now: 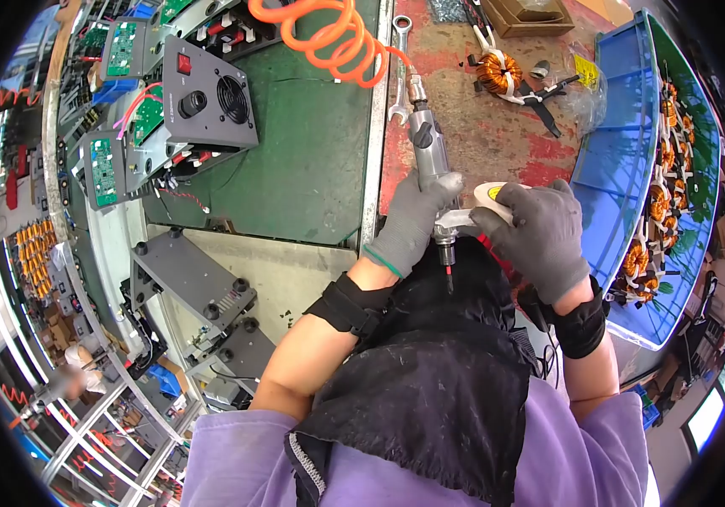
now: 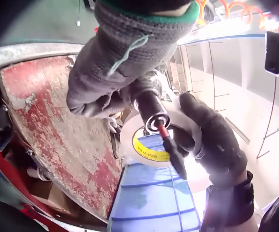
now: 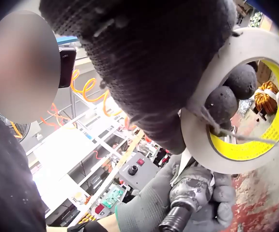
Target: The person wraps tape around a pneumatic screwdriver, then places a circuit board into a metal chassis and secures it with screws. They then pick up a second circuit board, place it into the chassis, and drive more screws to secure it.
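Observation:
Both hands wear grey gloves. My left hand grips a silver air screwdriver around its body, its red-marked bit pointing back toward the black apron. In the right wrist view, the left fingers curl around the tool behind its dark nose. My right hand holds a roll of white tape with a yellow inner core, some fingers passing through the ring. A short strip of tape runs from the roll to the screwdriver's lower body.
An orange coiled hose joins the tool's top. A wrench and a copper-wound coil lie on the worn red bench. Right stands a blue bin with several coils. A grey switch box stands left.

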Demonstrator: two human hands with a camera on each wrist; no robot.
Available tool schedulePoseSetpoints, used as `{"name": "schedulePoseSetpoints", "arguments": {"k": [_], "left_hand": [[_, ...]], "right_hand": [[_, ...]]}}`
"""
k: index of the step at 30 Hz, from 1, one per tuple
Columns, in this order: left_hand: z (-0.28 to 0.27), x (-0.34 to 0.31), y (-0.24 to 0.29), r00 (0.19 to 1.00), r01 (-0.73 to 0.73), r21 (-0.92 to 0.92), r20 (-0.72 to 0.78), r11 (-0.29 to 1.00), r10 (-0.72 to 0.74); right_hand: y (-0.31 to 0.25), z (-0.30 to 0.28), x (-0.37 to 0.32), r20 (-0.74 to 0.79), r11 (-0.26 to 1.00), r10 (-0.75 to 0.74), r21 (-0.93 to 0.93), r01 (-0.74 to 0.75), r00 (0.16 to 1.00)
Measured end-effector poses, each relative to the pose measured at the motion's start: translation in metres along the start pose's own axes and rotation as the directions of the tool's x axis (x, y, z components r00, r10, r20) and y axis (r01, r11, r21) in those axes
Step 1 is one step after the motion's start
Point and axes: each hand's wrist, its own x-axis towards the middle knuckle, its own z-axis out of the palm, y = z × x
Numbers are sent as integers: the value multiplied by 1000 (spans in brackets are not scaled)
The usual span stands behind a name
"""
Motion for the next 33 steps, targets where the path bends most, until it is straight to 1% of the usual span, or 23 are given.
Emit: {"name": "schedulePoseSetpoints", "arguments": {"k": [4,7,9,10,12,13,14,15,16,17,18,19,20,21,22,24,25,26,28,29,30,32,33], "left_hand": [[0,-2,-1,999,-40,16,36,999,40],[5,-8,3,994,-31,-42,103,999,35],[10,-16,9,985,106,-274,163,956,-62],[10,-17,9,985,106,-272,163,957,-63],[11,-19,9,972,183,-484,217,856,-86],[14,-22,12,979,147,-497,199,855,-52],[17,-24,15,978,147,-499,201,854,-50],[21,-25,18,988,131,-523,137,842,-69],[24,-24,20,994,112,-545,74,831,-86],[20,-22,22,990,117,-535,132,837,-53],[21,-23,26,990,113,-534,137,838,-46],[24,-26,32,996,31,-483,85,875,12],[25,-27,36,997,-50,-426,36,903,72],[22,-23,34,999,-10,-479,39,878,32],[20,-21,35,998,-12,-477,42,879,37],[18,-21,43,997,5,-435,73,900,29],[15,-25,50,990,-11,-419,123,908,69],[15,-27,56,989,-17,-418,126,908,77],[14,-31,67,980,-101,-281,137,954,145],[9,-31,68,978,-123,-240,136,963,159],[4,-30,69,976,-129,-242,141,962,166],[-5,-27,67,974,-114,-145,180,983,140],[-8,-25,67,966,-109,-171,214,979,145]], "right_hand": [[11,13,-2,57,998,62,15,-63,996],[18,21,-2,80,992,111,59,-116,991],[22,22,0,153,984,147,80,-160,977],[22,21,0,152,984,147,81,-161,977],[23,20,-1,240,950,175,212,-228,955],[27,20,-2,238,951,178,209,-229,955],[33,20,-3,257,935,135,286,-209,957],[37,20,-4,273,914,91,360,-189,958],[38,18,-4,269,917,92,353,-187,959],[38,16,-5,102,917,45,390,-81,994],[37,15,-6,-70,911,-3,411,31,998],[35,11,-6,-77,912,-6,408,37,997],[32,7,-8,-121,921,-79,370,119,989],[30,4,-9,-162,923,-153,329,199,975],[30,4,-10,-168,924,-153,326,201,974],[33,3,-10,-197,938,-218,229,261,956],[36,2,-10,-199,923,-182,302,237,963],[41,0,-8,-205,924,-185,297,241,961],[49,-6,-7,-133,804,-124,568,178,983],[52,-8,-10,-76,761,-46,644,84,996],[54,-11,-10,-82,764,-47,639,89,995],[58,-17,-10,-33,665,-15,746,34,999],[59,-16,-12,26,565,5,824,-25,1000]]}}
